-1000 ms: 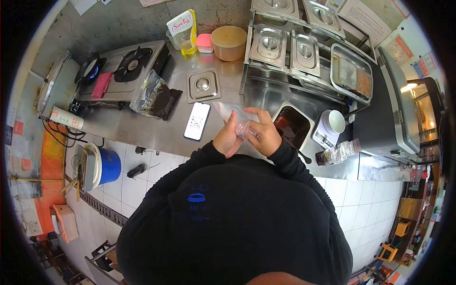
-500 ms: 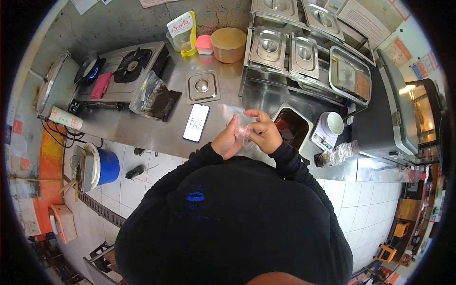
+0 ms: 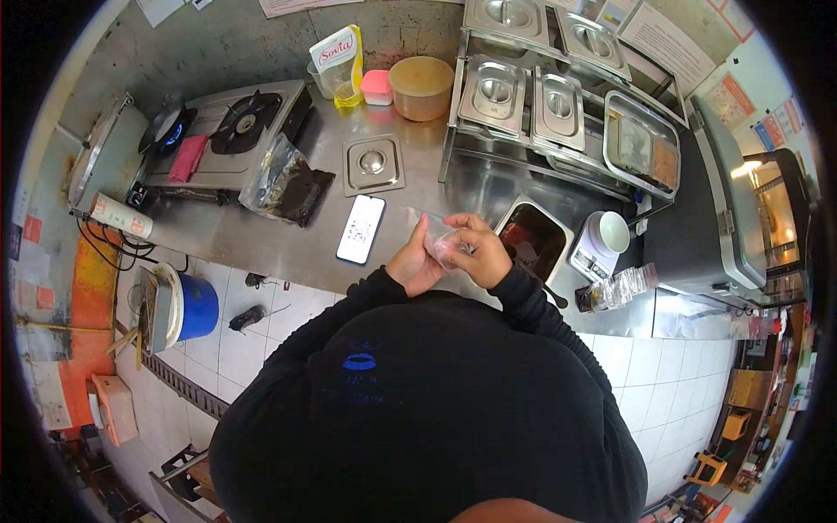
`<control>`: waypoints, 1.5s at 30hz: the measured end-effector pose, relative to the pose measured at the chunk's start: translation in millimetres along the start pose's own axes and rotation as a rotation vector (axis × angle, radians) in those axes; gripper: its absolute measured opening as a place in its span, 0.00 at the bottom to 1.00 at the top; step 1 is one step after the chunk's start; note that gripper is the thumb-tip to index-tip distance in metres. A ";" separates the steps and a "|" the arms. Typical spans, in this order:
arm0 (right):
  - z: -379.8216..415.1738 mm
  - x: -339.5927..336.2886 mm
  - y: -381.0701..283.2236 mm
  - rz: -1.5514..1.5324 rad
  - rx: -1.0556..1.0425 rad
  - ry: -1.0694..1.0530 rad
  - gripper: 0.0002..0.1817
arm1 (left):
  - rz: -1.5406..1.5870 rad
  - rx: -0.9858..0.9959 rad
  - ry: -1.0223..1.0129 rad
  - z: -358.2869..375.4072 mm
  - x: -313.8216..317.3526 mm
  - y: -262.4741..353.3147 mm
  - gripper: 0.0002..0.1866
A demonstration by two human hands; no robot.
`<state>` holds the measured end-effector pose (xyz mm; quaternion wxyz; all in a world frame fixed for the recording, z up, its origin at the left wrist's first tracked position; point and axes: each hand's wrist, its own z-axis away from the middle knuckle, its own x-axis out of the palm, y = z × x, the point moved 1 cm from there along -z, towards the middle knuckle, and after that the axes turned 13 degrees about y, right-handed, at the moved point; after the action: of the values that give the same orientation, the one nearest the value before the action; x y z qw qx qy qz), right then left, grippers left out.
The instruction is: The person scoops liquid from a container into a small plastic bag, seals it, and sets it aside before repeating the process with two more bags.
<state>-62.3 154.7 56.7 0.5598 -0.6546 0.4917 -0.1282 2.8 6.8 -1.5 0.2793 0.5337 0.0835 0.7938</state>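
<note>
Between my two hands is a clear plastic bag (image 3: pixel 425 225), held in front of my chest above the counter's front edge. My left hand (image 3: pixel 417 263) grips its left side with the thumb pointing up. The fingers of my right hand (image 3: pixel 482 253) are curled and pinch the bag's right side. Left of the hands lies a phone (image 3: pixel 361 228) showing a code on its white screen. To the right sits a steel container (image 3: pixel 558 228) with dark reddish-brown contents, a handle sticking out at its near edge.
A gas stove (image 3: pixel 222 131) has a lit left burner. On the counter (image 3: pixel 288 248) are a bag of dark stuff (image 3: pixel 301 196), a steel lid (image 3: pixel 372 166), and a scale (image 3: pixel 591 257) with a white bowl. A rack of lidded pans (image 3: pixel 493 91) stands behind.
The bag has turned slightly and bunched closer between my hands; its loose lower part no longer hangs below the right fingers. Both hands keep their hold.
</note>
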 end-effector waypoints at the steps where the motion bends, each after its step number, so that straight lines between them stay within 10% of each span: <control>1: -0.1 0.0 0.6 -0.034 0.039 0.002 0.06 | 0.038 -0.022 -0.044 -0.9 -2.0 0.5 0.39; 14: -13.3 -7.2 -5.0 0.177 -0.097 0.399 0.05 | -0.022 -0.039 0.378 -15.8 -48.3 8.9 0.34; 20: -29.1 18.3 12.4 0.492 -0.336 0.376 0.06 | -1.476 0.323 0.835 -39.3 -101.7 -0.7 0.38; 23: -13.7 64.6 81.3 0.598 -0.227 0.134 0.09 | -1.143 0.596 0.819 -64.0 -151.8 -18.7 0.39; 31: 7.6 88.8 123.3 0.645 0.084 -0.246 0.15 | -0.587 0.467 0.798 -15.1 -143.0 1.8 0.42; 36: -0.1 76.1 127.5 0.530 -0.168 0.001 0.09 | -0.795 0.589 0.897 -12.4 -134.4 -2.8 0.37; 45: -37.1 37.7 69.7 0.278 0.071 0.178 0.11 | -0.931 0.564 0.442 9.6 -39.2 27.9 0.14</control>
<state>-105.6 110.1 -4.9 0.5489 -0.5463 0.6203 -0.1243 12.2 -38.8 -16.8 0.4220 0.3162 0.5733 0.6272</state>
